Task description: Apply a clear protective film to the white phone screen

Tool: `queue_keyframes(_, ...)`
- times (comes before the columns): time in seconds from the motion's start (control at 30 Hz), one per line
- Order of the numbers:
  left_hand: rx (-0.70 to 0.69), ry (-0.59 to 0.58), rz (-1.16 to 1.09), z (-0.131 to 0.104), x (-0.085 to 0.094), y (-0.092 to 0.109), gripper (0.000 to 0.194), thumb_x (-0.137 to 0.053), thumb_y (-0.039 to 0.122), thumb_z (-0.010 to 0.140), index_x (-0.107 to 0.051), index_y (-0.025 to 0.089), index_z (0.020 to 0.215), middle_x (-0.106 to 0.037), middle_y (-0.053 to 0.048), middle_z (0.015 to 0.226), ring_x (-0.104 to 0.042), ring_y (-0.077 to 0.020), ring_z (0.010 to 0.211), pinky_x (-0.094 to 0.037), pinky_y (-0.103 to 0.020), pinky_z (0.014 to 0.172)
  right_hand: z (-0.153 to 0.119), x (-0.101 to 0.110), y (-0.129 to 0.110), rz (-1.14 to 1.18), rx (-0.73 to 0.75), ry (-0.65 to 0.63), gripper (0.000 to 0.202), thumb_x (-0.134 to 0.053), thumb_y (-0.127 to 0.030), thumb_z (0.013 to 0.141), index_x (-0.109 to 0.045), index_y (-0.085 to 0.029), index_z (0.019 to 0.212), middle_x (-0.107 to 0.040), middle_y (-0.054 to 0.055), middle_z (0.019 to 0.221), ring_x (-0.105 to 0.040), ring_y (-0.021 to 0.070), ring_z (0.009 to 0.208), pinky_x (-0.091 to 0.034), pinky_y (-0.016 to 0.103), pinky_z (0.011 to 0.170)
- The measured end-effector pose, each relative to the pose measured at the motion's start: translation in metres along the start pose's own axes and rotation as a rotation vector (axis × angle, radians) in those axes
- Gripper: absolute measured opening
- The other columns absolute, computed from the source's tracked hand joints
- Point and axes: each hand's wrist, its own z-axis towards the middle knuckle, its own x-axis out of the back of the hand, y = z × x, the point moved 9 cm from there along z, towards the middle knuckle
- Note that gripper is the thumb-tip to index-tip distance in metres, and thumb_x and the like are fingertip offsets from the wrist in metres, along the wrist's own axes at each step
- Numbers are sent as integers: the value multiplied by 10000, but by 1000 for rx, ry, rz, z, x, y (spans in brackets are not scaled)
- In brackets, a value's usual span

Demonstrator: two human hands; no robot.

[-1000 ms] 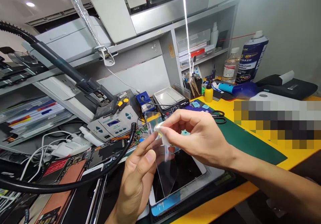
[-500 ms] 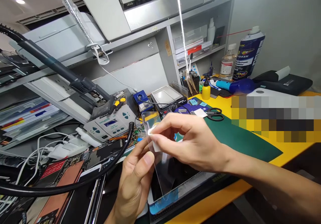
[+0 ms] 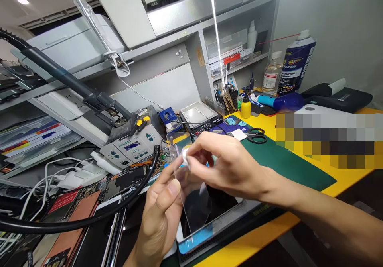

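Note:
My left hand (image 3: 158, 215) grips a clear, rectangular glass panel (image 3: 196, 205) by its left edge, thumb in front and fingers behind. The panel is held tilted. A small folded white wipe (image 3: 184, 156) is pinched between the thumb and forefinger of my right hand (image 3: 230, 171), against or just over the panel's upper part; I cannot tell whether it touches. My right hand hides some of the panel's far side. Below and behind the glass lies a dark-screened device (image 3: 226, 197) with a pale rim and a blue strip (image 3: 197, 242) along its near edge.
Black-handled scissors (image 3: 255, 135) lie on the green mat (image 3: 287, 163). A soldering station (image 3: 134, 145) and a black hose (image 3: 119, 211) are on the left. Behind stand a yellow bottle (image 3: 245, 107), a clear bottle (image 3: 271, 73) and a spray can (image 3: 296, 63).
The white wipe and my right fingertips have shifted a little right, away from the panel's left edge. My left hand and the panel have moved slightly.

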Motion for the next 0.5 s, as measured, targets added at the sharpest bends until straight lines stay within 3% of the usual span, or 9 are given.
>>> queue_keyframes(0.1,-5,-35,-4,1,1,0,419,-716,440,856,-734,276,1241,-748,-110,1207,-700,-336,1060,-522,-521,981,3,9,14,-67,-117,33,64,-665,-153,842,-654,-181,786,-670,0,710,-575,106,607,-470,225,557)
queue_keyframes(0.2,4,-34,-8,1,2,-1,433,-706,435,866,-721,267,1265,-751,-112,1190,-709,-330,1035,-515,-518,987,1,7,20,195,-254,3,69,-685,-231,883,-685,-179,839,-695,-1,724,-613,110,593,-511,226,547)
queue_keyframes(0.3,14,-17,-12,1,2,-2,453,-718,428,859,-716,244,1273,-733,-115,1243,-666,-347,1147,-476,-529,1056,0,-3,6,285,-135,-58,76,-670,-242,912,-696,-172,898,-702,8,749,-626,109,605,-524,228,566)
queue_keyframes(0.4,1,-22,-23,2,1,0,432,-727,429,851,-736,248,1243,-725,-112,1264,-639,-359,1198,-461,-542,1077,-1,-2,-4,3,85,-25,48,-638,-159,890,-680,-166,867,-680,18,759,-583,108,638,-490,235,603)
queue_keyframes(0.5,-5,-45,-24,2,1,0,391,-717,439,859,-758,273,1210,-756,-113,1187,-691,-339,1084,-502,-531,1012,3,8,8,-211,32,30,56,-640,-130,860,-657,-158,815,-657,14,724,-551,109,622,-461,246,596)
